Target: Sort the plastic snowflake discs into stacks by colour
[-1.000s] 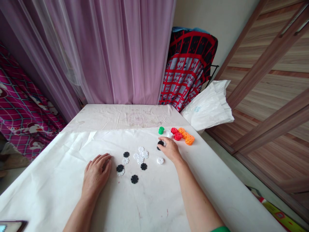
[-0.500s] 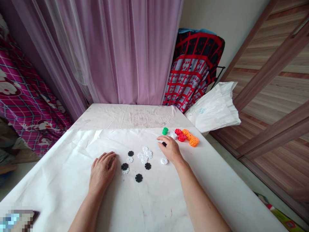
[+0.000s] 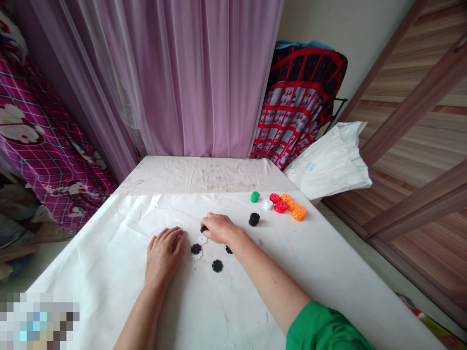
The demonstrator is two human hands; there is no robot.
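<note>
My right hand [image 3: 218, 227] reaches across the white-covered table, fingertips closed on the edge of a black notched plastic disc [image 3: 203, 229]. Just below that disc lies a white notched disc [image 3: 203, 239]. My left hand [image 3: 165, 250] rests on the cloth, fingers stretched out and holding nothing. To its right, a black disc [image 3: 196, 249] overlaps a white disc [image 3: 197, 256]. Nearer me is another black disc [image 3: 217, 266]. One more black disc [image 3: 228, 250] is partly covered by my right forearm, which also hides most of the white discs in the middle.
A stack of black discs [image 3: 254, 219] stands right of my right hand. Behind it are green [image 3: 255, 197], white [image 3: 267, 204], red [image 3: 280, 207] and orange stacks [image 3: 299, 213]. A white bag [image 3: 328, 163] sits at the table's right edge. Purple curtains [image 3: 211, 82] hang beyond.
My right hand has moved left from the black stack, now uncovered, to a loose black disc. My left hand stays resting on the table. The view has shifted slightly.
</note>
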